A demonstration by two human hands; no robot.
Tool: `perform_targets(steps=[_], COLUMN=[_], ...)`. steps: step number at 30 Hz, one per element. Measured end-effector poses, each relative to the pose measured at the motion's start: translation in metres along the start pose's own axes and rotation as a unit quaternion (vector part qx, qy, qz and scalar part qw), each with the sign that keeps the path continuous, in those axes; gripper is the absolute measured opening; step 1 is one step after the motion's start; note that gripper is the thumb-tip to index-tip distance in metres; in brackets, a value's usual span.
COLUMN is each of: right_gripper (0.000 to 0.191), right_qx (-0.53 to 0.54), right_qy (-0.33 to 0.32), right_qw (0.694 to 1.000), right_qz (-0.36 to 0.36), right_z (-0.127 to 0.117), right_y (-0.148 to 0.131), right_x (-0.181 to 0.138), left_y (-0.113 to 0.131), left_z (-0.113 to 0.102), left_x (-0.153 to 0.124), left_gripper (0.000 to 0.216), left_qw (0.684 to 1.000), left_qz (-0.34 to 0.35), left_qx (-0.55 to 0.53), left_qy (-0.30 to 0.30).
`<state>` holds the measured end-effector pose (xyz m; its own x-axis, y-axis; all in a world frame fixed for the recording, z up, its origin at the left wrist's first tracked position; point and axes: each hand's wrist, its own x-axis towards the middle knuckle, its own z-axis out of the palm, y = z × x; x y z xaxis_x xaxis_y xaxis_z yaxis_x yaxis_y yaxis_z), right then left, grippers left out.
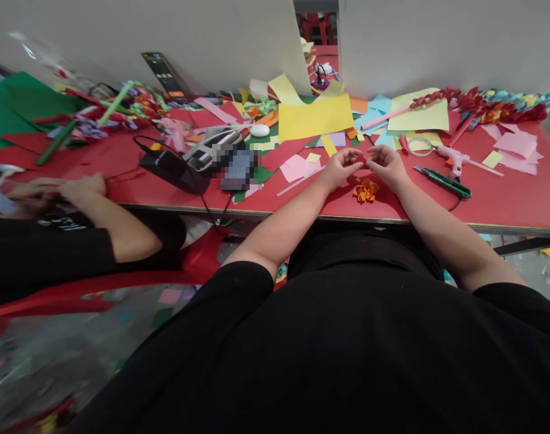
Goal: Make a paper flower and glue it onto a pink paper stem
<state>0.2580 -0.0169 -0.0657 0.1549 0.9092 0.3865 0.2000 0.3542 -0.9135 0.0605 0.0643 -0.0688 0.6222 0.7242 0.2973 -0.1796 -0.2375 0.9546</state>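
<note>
My left hand (341, 169) and my right hand (388, 167) are over the red table (302, 202), their fingertips almost meeting. Thumb and fingers curl together on each hand in a pinch. Anything between the fingertips is too small to make out against the red surface. Just below them, close to my body, an orange folded-paper flower (365, 191) lies on the table. To the right of my right hand are a green utility knife (444, 182) and a pink glue gun (453, 160).
Yellow paper sheets (313, 117) and pink paper squares (297, 167) lie beyond my left hand. A roll of tape (420, 146) sits by the glue gun. Paper flower garlands (496, 108) line the back. At left are a black box (173, 169) with a cable and a co-worker's arm (121, 232).
</note>
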Motion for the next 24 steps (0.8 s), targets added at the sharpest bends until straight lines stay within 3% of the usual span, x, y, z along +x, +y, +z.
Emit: perform_targets(steps=[11, 17, 20, 24], right_gripper=[0.047, 0.042, 0.034, 0.035], right_qx=[-0.016, -0.05, -0.06, -0.079], right_qy=[-0.001, 0.007, -0.007, -0.02], right_qw=[1.0, 0.997, 0.995, 0.994], right_qz=[-0.023, -0.051, -0.082, -0.07], right_z=[0.002, 0.009, 0.011, 0.01], right_y=[-0.001, -0.013, -0.018, -0.017], right_x=[-0.001, -0.009, -0.014, -0.015], left_y=[0.005, 0.003, 0.004, 0.008], left_z=[0.003, 0.003, 0.002, 0.002], left_x=[-0.005, -0.002, -0.003, -0.006], left_gripper=[0.044, 0.05, 0.045, 0.031], left_qw=[0.998, 0.999, 0.999, 0.999], left_qz=[0.025, -0.013, -0.031, -0.03], left_qx=[0.046, 0.011, 0.012, 0.014], left_qy=[0.024, 0.042, 0.034, 0.013])
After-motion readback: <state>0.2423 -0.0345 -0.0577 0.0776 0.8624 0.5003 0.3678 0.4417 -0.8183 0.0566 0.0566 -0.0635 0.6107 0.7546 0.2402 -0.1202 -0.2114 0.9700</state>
